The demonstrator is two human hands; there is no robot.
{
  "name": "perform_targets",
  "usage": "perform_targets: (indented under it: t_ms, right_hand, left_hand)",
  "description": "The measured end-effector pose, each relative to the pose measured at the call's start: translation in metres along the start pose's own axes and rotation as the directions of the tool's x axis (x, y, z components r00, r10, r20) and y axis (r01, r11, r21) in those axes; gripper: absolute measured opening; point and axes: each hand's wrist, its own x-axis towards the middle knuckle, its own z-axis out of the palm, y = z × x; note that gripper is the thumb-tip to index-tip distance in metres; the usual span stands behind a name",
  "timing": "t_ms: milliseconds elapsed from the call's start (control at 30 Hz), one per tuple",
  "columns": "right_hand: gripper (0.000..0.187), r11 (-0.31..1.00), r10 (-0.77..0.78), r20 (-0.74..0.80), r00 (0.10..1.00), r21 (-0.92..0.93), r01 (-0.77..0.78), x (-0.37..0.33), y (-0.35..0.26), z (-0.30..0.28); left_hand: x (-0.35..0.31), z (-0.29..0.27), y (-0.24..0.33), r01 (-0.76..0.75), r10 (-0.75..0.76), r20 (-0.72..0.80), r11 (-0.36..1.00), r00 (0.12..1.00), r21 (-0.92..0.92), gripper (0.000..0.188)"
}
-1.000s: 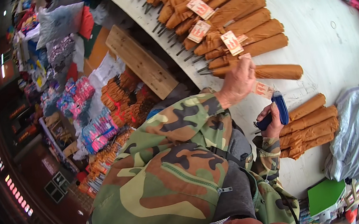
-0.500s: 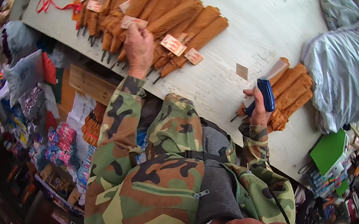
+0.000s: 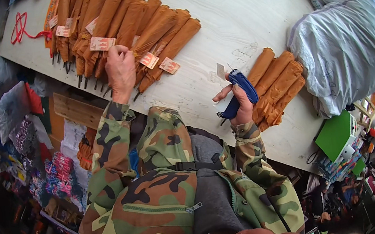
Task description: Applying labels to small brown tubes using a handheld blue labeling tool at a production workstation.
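A row of folded brown umbrellas (image 3: pixel 128 22) lies on the white table, several with red-and-white paper tags (image 3: pixel 102 43) on them. My left hand (image 3: pixel 121 71) is over this row with thumb and fingers pinched together beside one tag; what lies between the fingertips is hidden. My right hand (image 3: pixel 242 104) grips a blue tagging gun (image 3: pixel 243 85) with a thin needle at its top. Close to that needle is a small beige card (image 3: pixel 221 70); whether it touches is unclear. Something white (image 3: pixel 225 104) shows under the right fingers. Beside this hand lies a smaller group of brown umbrellas (image 3: pixel 276 83).
A large silvery plastic sack (image 3: pixel 340 43) stands on the table at the right. Red ribbon (image 3: pixel 24 27) lies at the far left of the white table (image 3: pixel 225 11). Below the left edge are a wooden plank (image 3: pixel 76 106) and piled goods; a green-topped box (image 3: pixel 336 132) stands lower right.
The whole view has shifted, so the table's things sit further left. My left hand has slid slightly right along the umbrellas. My right hand has turned the tagging gun, whose needle now shows.
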Motion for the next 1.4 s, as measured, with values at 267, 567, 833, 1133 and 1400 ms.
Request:
perform_targets:
  t_ms: [267,567,833,1133,1400]
  right_hand:
    - [0.054,0.917,0.243,0.238,0.94,0.258,-0.303,0.018,0.012,0.051]
    - [0.054,0.855,0.405,0.349,0.845,0.185,-0.485,0.019,0.027,0.085]
    - [0.039,0.851,0.453,0.314,0.834,0.125,-0.51,0.032,0.032,0.107]
    - [0.044,0.875,0.455,0.318,0.832,0.011,-0.483,0.043,0.035,0.12]
    - [0.046,0.923,0.379,0.306,0.873,-0.06,-0.38,0.061,0.045,0.124]
  left_hand:
    - [-0.068,-0.003,0.044,-0.143,0.166,0.261,0.984,0.951,-0.106,0.052]
    - [-0.105,0.015,0.021,0.416,-0.155,0.466,0.738,0.871,-0.532,0.023]
    - [-0.088,0.002,0.015,0.402,-0.288,0.295,0.778,0.911,-0.482,0.016]
    - [-0.083,0.0,0.008,0.202,-0.145,0.207,0.936,0.968,-0.289,0.015]
    - [-0.058,-0.009,0.009,-0.228,0.229,-0.079,0.974,0.97,0.021,0.031]
